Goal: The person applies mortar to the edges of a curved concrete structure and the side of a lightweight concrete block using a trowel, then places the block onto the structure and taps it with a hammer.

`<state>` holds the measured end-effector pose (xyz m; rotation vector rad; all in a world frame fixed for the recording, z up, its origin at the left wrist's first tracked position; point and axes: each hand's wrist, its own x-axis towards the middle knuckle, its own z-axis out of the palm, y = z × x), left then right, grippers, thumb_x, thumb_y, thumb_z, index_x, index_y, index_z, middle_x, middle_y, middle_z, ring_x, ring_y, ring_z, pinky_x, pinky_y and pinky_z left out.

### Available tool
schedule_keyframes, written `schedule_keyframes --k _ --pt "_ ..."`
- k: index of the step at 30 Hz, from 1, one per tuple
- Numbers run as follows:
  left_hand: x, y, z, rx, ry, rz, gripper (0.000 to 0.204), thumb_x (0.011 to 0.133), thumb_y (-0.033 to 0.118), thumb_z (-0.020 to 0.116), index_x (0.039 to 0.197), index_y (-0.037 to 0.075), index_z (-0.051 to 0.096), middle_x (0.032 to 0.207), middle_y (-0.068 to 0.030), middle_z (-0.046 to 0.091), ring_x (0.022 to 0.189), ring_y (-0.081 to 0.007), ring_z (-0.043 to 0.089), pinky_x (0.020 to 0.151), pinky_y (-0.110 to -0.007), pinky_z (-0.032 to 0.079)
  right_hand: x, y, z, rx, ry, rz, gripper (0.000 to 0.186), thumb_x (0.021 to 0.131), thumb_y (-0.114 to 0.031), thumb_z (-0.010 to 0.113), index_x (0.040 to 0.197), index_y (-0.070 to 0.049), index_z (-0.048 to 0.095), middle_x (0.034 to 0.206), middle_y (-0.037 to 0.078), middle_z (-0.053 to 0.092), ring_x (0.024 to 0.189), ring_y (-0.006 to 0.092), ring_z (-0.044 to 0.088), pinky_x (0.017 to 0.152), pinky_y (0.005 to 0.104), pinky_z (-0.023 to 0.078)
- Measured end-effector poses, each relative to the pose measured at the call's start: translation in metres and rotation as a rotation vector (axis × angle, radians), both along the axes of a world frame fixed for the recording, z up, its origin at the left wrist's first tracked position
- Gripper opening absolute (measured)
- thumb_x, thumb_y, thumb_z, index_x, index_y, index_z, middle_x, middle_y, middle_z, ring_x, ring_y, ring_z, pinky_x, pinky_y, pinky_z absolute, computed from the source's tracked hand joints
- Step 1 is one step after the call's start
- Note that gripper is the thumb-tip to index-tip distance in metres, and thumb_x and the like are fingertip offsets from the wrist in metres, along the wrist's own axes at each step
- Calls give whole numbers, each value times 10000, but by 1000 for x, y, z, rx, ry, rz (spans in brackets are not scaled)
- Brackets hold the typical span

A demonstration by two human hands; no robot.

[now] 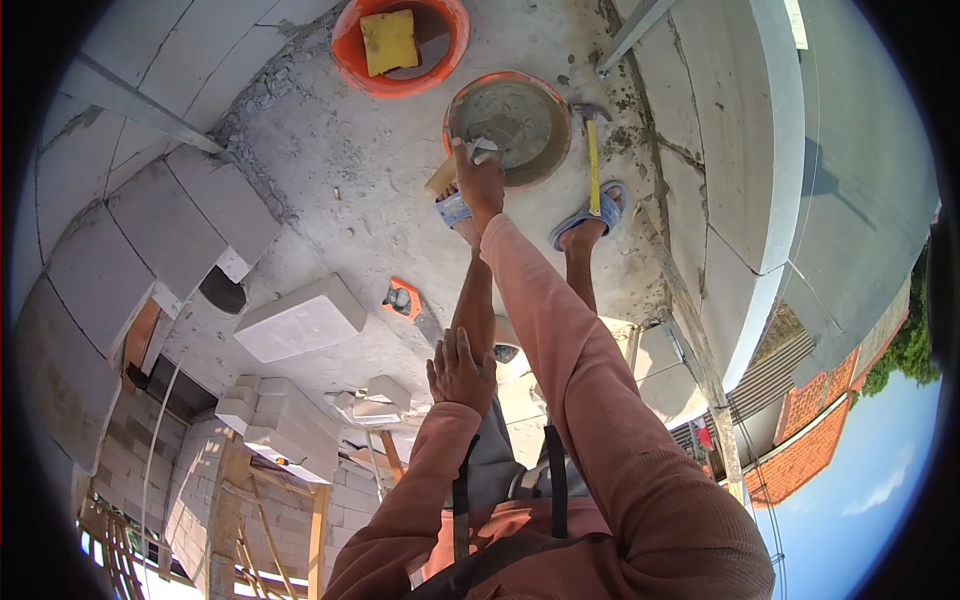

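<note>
My right hand (478, 180) reaches down to the near rim of an orange basin (566, 118) of wet grey mortar (510, 118). Its fingers are closed on what looks like a trowel; a tan handle (440, 178) sticks out on the left, and a pale, shiny part (484, 146) meets the mortar. The hand hides much of the tool. My left hand (461, 372) lies on my left leg below the knee, fingers stretched out, holding nothing. Right of the basin, a claw hammer with a yellow handle (593, 170) lies against my right sandal (612, 203).
Beyond stands an orange tub (345, 60) of dark water with a yellow sponge (390, 42). An orange-handled saw (403, 298) and a pale block (303, 318) lie on the left. Block walls flank the rough floor (340, 235); the right one (735, 200) runs close to my feet.
</note>
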<state>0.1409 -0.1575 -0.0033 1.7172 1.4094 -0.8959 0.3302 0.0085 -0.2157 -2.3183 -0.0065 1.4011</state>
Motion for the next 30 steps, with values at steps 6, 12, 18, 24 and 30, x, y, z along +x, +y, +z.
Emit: schedule_keyframes --k 6,12,18,24,30 --pt "-6 -13 -2 48 -99 80 699 916 369 643 1497 46 425 1529 -210 455 1378 -406 467 1117 -616 351 -30 28 -62 -162 -33 -444 761 893 -304 745 1383 122 348 1230 309 619 1029 426 699 897 486 581" --pt "-1 -12 -5 50 -2 53 686 926 422 632 1497 78 470 1527 -186 472 1393 -364 468 1149 -519 359 14 -69 42 156 391 -443 338 939 -241 689 1118 -8 520 943 136 616 603 238 657 475 358 528" --pt "0 -11 -4 58 -5 24 695 929 412 641 1506 72 453 1519 -196 481 1374 -383 487 1139 -523 378 28 -156 74 50 -565 656 425 1023 -290 579 1361 -43 505 1005 153 604 897 334 675 722 441 569" --pt "-4 -25 -10 95 -27 -12 663 916 381 653 1476 68 485 1500 -198 502 1326 -400 522 1110 -526 403 36 -216 -8 -200 -745 851 481 1005 -248 555 1470 -162 466 1150 104 545 979 346 652 741 477 604" --pt "2 -24 -6 92 -49 -61 657 940 401 625 1483 61 477 1513 -206 483 1336 -413 508 1112 -536 396 31 -289 2 -195 -534 896 575 971 -110 519 1528 -189 400 1407 181 481 1141 408 624 800 491 614"
